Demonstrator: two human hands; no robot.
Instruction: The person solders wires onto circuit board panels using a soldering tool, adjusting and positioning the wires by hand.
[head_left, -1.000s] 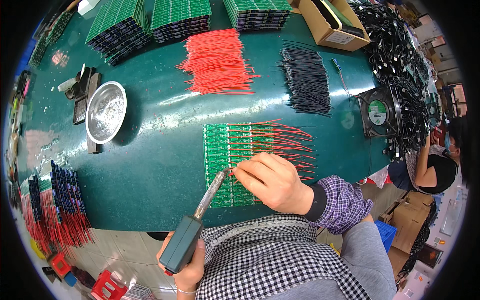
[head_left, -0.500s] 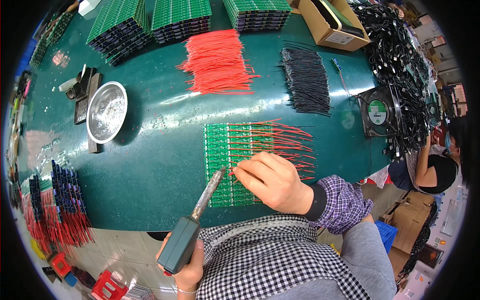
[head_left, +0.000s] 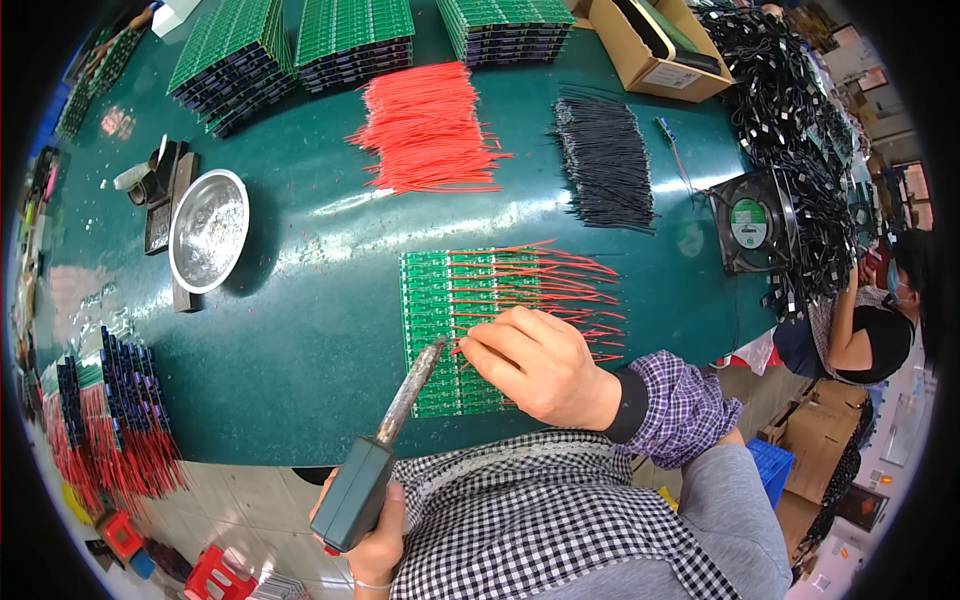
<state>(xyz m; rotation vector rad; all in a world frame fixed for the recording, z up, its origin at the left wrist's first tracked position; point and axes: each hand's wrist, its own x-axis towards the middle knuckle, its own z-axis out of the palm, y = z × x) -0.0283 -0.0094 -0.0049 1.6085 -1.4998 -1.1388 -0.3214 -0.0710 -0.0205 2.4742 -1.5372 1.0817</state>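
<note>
A green circuit board panel (head_left: 432, 300) lies flat on the dark green table (head_left: 320, 350), with several red wires (head_left: 560, 285) running off its right side. My left hand (head_left: 372, 540), low at the table's front edge, grips the dark handle of a soldering iron (head_left: 385, 440); its metal tip rests on the board near the middle. My right hand (head_left: 540, 365) lies on the board's lower right and pinches a red wire by the iron's tip.
Loose red wires (head_left: 428, 130) and black wires (head_left: 602, 160) are piled further back. Stacks of green boards (head_left: 350, 40) line the far edge. A metal bowl (head_left: 207, 230) sits left, a small fan (head_left: 750, 220) right. Another person (head_left: 860, 330) works at right.
The iron's tip and my right hand have shifted slightly lower on the board. Everything else stays put.
</note>
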